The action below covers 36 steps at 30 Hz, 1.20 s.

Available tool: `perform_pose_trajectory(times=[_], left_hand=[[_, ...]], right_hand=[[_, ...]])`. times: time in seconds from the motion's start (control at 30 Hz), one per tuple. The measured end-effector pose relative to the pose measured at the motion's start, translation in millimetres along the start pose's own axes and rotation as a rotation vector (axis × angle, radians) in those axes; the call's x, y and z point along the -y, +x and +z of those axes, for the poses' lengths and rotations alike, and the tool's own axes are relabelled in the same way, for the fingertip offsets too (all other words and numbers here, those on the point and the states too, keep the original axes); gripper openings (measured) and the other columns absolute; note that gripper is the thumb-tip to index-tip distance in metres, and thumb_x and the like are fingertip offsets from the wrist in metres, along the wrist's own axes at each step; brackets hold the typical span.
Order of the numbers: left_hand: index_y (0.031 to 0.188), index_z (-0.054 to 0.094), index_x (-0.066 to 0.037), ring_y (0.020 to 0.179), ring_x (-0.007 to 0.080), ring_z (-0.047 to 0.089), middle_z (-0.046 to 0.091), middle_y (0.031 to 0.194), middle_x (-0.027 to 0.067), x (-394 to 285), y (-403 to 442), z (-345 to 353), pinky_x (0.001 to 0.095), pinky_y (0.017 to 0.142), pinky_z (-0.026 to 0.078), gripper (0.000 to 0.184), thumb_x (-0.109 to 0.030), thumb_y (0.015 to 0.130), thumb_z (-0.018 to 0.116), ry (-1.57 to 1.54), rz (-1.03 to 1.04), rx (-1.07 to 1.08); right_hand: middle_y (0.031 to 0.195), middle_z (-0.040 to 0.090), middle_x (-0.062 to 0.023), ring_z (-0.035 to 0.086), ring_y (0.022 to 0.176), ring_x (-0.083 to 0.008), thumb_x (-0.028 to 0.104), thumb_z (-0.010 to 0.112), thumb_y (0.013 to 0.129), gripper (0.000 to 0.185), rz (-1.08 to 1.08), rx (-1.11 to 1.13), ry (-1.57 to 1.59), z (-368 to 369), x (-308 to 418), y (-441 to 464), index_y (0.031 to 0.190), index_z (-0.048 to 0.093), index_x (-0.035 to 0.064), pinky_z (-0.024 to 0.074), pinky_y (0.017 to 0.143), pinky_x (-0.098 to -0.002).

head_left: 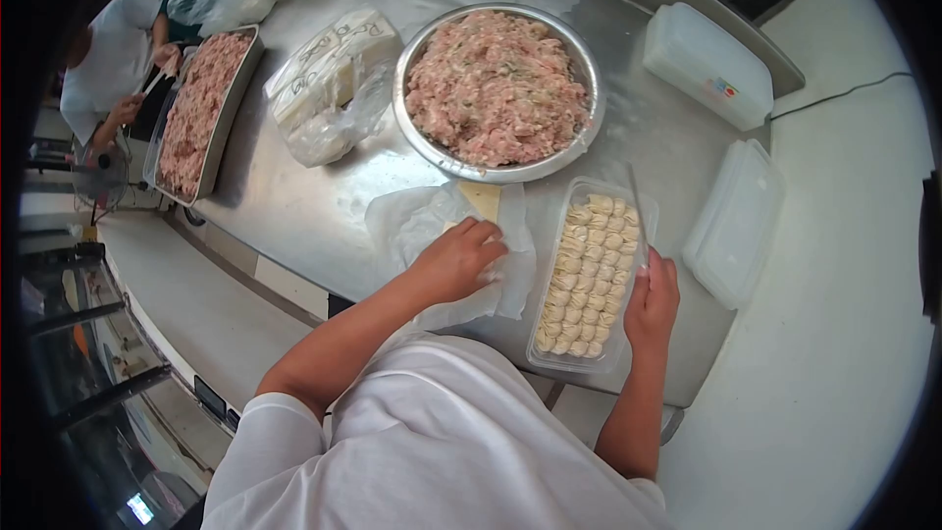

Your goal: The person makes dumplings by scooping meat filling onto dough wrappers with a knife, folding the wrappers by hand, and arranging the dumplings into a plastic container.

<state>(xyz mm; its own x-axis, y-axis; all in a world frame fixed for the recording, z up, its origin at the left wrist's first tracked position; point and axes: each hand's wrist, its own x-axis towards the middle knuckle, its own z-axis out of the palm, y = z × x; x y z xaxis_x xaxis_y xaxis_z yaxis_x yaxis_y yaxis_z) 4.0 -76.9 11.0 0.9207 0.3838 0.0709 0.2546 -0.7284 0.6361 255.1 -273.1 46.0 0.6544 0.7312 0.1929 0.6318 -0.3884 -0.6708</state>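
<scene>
Shiny metal bowl [488, 175], plastic tray [577, 365]

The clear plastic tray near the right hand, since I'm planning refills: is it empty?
No, rows of small pleated dumplings lie inside the clear plastic tray.

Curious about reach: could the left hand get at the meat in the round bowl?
Probably yes: the left hand is close to the open bowl, with only a yellow sheet and thin plastic between.
</scene>
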Motion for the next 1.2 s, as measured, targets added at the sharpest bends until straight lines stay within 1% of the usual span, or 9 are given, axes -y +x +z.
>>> perform_pose_trajectory(times=[0.17,0.33,0.43,0.5,0.53,0.6,0.8,1.13,1.2], left_hand=[[0.090,0.071,-0.006,0.108,0.0327,0.059,0.066,0.118,0.0129,22,-27,15,0.0420,0.097,0.050,0.019,-0.009,0.072,0.078,0.015,0.073,-0.051],[0.092,0.070,-0.006,0.111,0.0344,0.059,0.066,0.121,0.0145,26,-29,17,0.0411,0.099,0.049,0.016,-0.006,0.077,0.076,-0.102,0.017,-0.082],[0.100,0.064,-0.007,0.117,0.0338,0.059,0.065,0.124,0.0140,40,-37,17,0.0431,0.101,0.048,0.011,-0.007,0.090,0.069,-0.421,-0.104,-0.161],[0.102,0.059,-0.008,0.119,0.0298,0.060,0.064,0.129,0.0130,52,-44,13,0.0454,0.102,0.048,0.005,-0.011,0.099,0.060,-1.077,-0.368,-0.365],[0.102,0.059,-0.008,0.119,0.0298,0.060,0.064,0.129,0.0130,56,-42,2,0.0454,0.102,0.048,0.005,-0.011,0.099,0.060,-1.082,-0.368,-0.373],[0.101,0.057,-0.010,0.117,0.0236,0.062,0.061,0.133,0.0116,70,-35,-26,0.0442,0.099,0.052,0.006,-0.015,0.102,0.055,-1.824,-0.465,-0.653],[0.103,0.061,-0.004,0.088,0.0169,0.067,0.068,0.102,0.0078,110,10,-72,0.0334,0.080,0.055,0.008,-0.009,0.097,0.058,-1.547,-0.630,-0.614],[0.102,0.063,-0.006,0.082,0.0150,0.065,0.067,0.098,0.0054,51,30,-2,0.0321,0.073,0.054,0.006,-0.011,0.099,0.060,-1.489,-0.613,-0.505],[0.106,0.062,-0.006,0.087,0.0160,0.065,0.067,0.100,0.0061,33,36,-2,0.0346,0.076,0.055,0.008,-0.012,0.101,0.059,-1.727,-0.656,-0.457]], right_hand=[[0.095,0.061,-0.0103,0.063,0.085,-0.0289,0.003,0.059,0.090,0.037,-0.400,0.244,-0.257,23,79,60,0.125,0.068,0.0107,0.0524,0.071,-0.0425],[0.093,0.062,-0.0078,0.065,0.083,-0.0267,0.007,0.061,0.086,0.030,-0.627,0.232,-0.436,66,159,105,0.112,0.073,0.0124,0.0545,0.071,-0.0408],[0.094,0.064,-0.0084,0.066,0.084,-0.0268,0.009,0.061,0.085,0.023,-0.767,0.247,-0.495,91,166,118,0.104,0.074,0.0102,0.0563,0.071,-0.0392],[0.095,0.064,-0.0089,0.067,0.084,-0.0272,0.009,0.061,0.085,0.021,-0.828,0.302,-0.536,98,165,119,0.102,0.073,0.0089,0.0570,0.071,-0.0387],[0.096,0.065,-0.0097,0.067,0.084,-0.0275,0.009,0.061,0.085,0.019,-0.817,0.340,-0.538,96,163,119,0.100,0.072,0.0076,0.0573,0.072,-0.0388],[0.097,0.065,-0.0106,0.068,0.084,-0.0278,0.009,0.061,0.085,0.017,-0.816,0.389,-0.539,91,158,118,0.099,0.072,0.0063,0.0577,0.072,-0.0389],[0.099,0.066,-0.0117,0.069,0.088,-0.0282,0.009,0.061,0.086,0.018,-0.776,0.405,-0.599,77,153,115,0.099,0.072,0.0055,0.0585,0.074,-0.0402],[0.096,0.065,-0.0111,0.067,0.085,-0.0286,0.008,0.058,0.086,0.024,-0.644,0.386,-0.787,32,124,127,0.104,0.075,0.0123,0.0563,0.070,-0.0408],[0.094,0.064,-0.0110,0.067,0.084,-0.0290,0.007,0.058,0.086,0.026,-0.609,0.385,-0.848,18,127,124,0.105,0.075,0.0134,0.0559,0.070,-0.0408]])
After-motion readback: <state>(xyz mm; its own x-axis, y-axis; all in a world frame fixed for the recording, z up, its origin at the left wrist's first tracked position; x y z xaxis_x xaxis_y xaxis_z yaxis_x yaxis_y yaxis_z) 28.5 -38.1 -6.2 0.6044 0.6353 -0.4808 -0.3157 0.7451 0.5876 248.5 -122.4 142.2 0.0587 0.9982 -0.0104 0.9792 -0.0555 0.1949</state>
